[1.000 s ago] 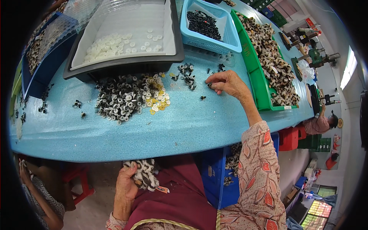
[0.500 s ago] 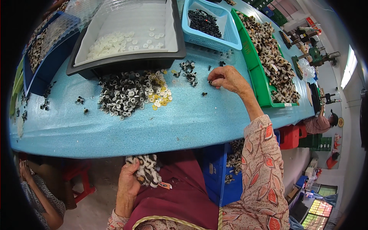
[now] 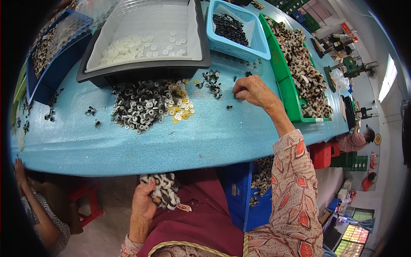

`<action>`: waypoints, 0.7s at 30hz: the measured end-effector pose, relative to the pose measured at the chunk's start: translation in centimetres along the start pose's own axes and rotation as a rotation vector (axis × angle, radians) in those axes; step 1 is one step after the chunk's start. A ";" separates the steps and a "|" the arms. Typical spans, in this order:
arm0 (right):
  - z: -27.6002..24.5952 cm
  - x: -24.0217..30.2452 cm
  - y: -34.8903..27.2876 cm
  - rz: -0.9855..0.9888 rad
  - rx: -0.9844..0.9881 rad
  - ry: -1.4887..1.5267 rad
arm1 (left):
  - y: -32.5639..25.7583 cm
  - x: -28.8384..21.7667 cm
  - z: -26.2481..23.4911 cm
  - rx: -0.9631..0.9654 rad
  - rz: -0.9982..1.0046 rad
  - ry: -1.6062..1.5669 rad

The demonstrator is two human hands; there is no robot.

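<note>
My left hand (image 3: 144,204) grips a spotted plush piece (image 3: 162,190) in white, black and brown, low in front of the maroon apron, with a small tag (image 3: 184,207) beside it. Over the blue table my right hand (image 3: 255,92) has thumb and fingers pinched together at the tabletop. A dark speck shows at its fingertips, too small to name. Just below them lies a small black part (image 3: 229,107). To the left is a heap of black pegs with white washers (image 3: 143,105), edged by yellow and white washers (image 3: 182,109).
A black tray (image 3: 143,70) of white plastic washers stands behind the heap. Beside it is a light-blue basket (image 3: 239,52) of black parts. A green crate (image 3: 284,81) of plush pieces borders the right. At far left are a blue bin (image 3: 40,92) and another person's hand (image 3: 19,171).
My right hand has barely shifted, its fingers still pinched at the table. My left hand keeps the plush piece in place. At far left the other person's hand has risen to the table edge.
</note>
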State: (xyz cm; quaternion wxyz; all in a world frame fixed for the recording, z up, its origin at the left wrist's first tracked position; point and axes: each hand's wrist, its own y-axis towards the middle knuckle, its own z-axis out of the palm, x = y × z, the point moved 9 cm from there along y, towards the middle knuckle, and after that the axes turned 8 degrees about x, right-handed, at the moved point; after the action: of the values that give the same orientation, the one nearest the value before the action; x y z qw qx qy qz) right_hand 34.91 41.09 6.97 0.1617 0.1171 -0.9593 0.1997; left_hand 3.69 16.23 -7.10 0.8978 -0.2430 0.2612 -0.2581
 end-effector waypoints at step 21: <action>1.1 -0.8 -0.5 -0.013 0.018 0.115 | -0.2 -0.4 0.1 0.021 0.015 0.001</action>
State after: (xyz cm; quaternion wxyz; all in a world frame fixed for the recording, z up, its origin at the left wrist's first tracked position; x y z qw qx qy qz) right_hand 35.51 40.35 5.88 0.2166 0.1129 -0.9459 0.2134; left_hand 3.38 16.35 -6.78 0.9023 -0.2312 0.2606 -0.2541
